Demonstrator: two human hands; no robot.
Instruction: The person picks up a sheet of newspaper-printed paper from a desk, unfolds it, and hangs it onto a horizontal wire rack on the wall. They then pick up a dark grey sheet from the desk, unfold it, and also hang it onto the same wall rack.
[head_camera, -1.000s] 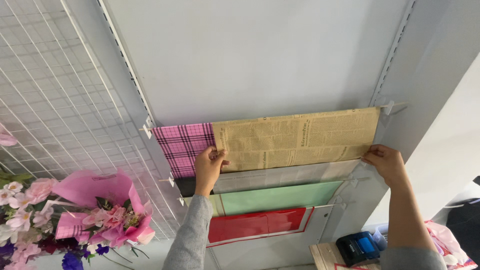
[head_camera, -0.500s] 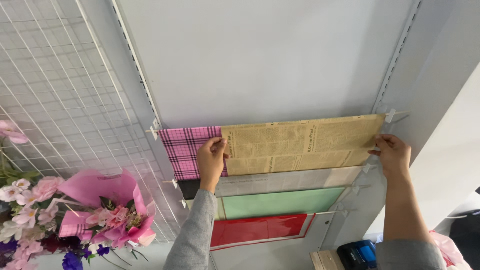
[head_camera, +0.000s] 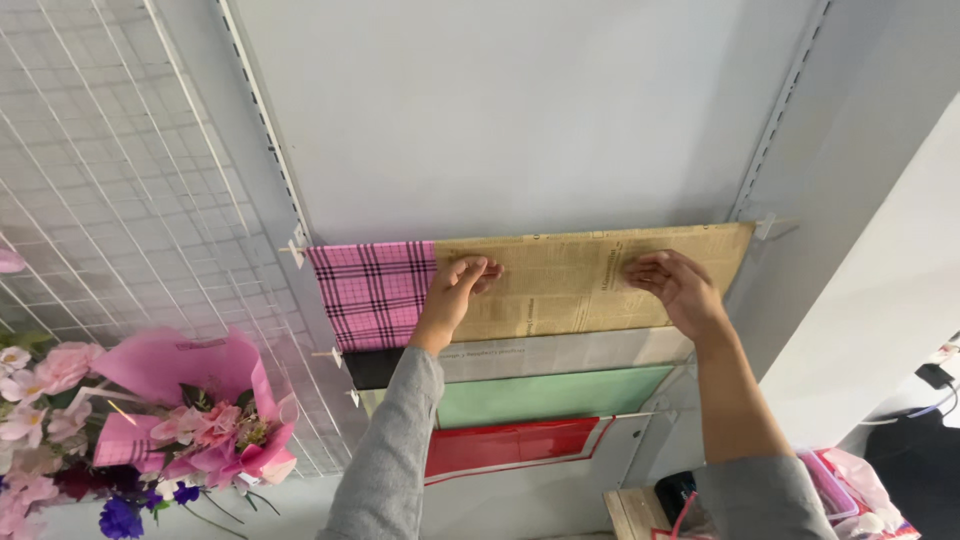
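Both hands are raised against a tan kraft wrapping sheet printed like old newsprint (head_camera: 590, 280), which hangs from the top rail of a wall rack. The left hand (head_camera: 458, 290) lies on the sheet's left part, fingers curled loosely together against the paper, just beside a pink plaid sheet (head_camera: 372, 293) hanging on the same rail. The right hand (head_camera: 672, 285) presses on the sheet's right part, fingers bent and close together on the surface (whether either hand actually pinches the paper cannot be told). Both arms wear grey sleeves.

Below the tan sheet hang further sheets in turn: a pale grey sheet (head_camera: 560, 353), a mint green sheet (head_camera: 550, 397) and a glossy red sheet (head_camera: 510, 446). To the left stands a white wire grid panel (head_camera: 110, 200), and in front of it a bouquet of pink flowers in pink wrapping (head_camera: 150, 420).
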